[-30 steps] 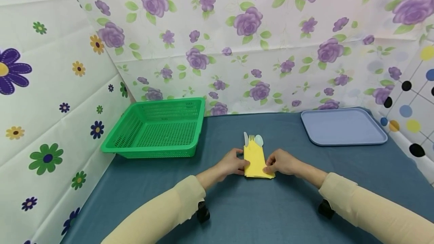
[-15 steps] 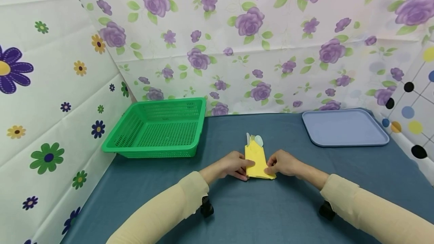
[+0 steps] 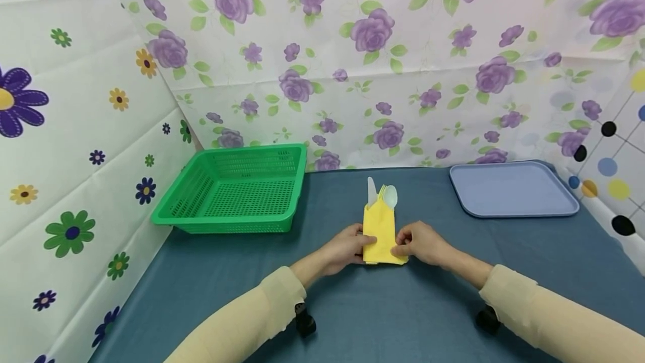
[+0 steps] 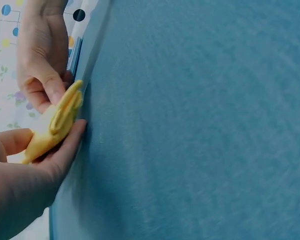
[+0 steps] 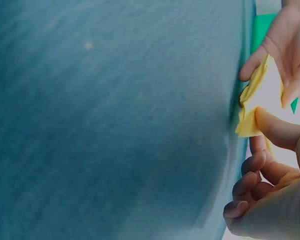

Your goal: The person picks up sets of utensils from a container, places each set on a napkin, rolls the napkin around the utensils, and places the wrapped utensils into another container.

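A folded yellow napkin [image 3: 379, 234] stands over the middle of the table with cutlery poking out of its top. The cutlery is a pale knife [image 3: 372, 190], a yellow fork [image 3: 381, 190] and a pale spoon [image 3: 390, 196]; their lower parts are hidden inside. My left hand [image 3: 344, 251] grips the napkin's left side, thumb in front and fingers behind. At the lower right corner my right hand [image 3: 424, 244] pinches the cloth between thumb and forefinger. In the left wrist view the napkin's layered lower edge [image 4: 65, 115] shows between both hands.
A green perforated basket [image 3: 289, 220] sits at the back left of the blue-covered table [image 3: 363, 318]. Toward the back right lies a grey-blue tray [image 3: 514, 189]. Patterned cloth walls [image 3: 322, 43] enclose the back and sides.
The knife, fork and spoon now rise farther above the napkin's top edge than half a second ago. My left hand has shifted slightly along the napkin's left side; the right hand keeps its place.
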`<state>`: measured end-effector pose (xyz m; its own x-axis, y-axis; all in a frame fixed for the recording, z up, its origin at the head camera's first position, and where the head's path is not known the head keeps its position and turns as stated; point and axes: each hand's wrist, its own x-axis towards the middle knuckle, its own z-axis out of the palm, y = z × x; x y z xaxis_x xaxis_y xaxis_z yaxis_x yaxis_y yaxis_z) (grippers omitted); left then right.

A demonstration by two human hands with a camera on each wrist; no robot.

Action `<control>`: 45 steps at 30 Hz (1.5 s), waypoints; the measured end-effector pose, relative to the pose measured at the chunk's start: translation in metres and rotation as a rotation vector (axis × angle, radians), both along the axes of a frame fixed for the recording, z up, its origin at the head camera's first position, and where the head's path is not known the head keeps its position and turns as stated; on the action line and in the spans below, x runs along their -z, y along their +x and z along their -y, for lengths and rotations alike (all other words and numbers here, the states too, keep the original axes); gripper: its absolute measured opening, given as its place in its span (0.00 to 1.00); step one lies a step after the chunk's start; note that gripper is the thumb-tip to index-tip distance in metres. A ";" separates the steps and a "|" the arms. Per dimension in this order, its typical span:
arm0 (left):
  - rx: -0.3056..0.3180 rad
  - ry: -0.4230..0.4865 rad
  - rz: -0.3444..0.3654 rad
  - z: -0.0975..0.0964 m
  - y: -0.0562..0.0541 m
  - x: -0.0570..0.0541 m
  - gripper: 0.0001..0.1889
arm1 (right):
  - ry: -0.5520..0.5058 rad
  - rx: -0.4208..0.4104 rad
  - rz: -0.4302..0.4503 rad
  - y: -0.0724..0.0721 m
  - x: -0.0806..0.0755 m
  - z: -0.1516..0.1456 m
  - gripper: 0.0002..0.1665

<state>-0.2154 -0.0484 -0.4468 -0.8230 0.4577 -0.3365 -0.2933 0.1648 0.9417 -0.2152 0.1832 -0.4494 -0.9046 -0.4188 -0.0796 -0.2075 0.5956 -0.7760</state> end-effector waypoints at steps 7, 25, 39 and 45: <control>-0.005 0.267 0.080 -0.002 0.000 0.006 0.25 | 0.044 -0.018 -0.116 0.000 -0.020 0.001 0.09; -0.032 0.435 0.059 -0.003 0.004 0.009 0.25 | 0.055 -0.013 -0.179 0.003 -0.038 0.003 0.08; -0.094 0.408 -0.005 -0.002 0.003 0.003 0.22 | 0.014 0.005 -0.186 0.005 -0.044 0.006 0.09; -0.120 0.389 -0.049 -0.002 0.003 0.005 0.21 | -0.007 0.006 -0.156 0.004 -0.041 0.006 0.09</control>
<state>-0.2125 -0.0459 -0.4518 -0.8888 0.4432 -0.1163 -0.2421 -0.2387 0.9404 -0.2112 0.1768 -0.4080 -0.9081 -0.4138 0.0647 -0.3224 0.5922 -0.7385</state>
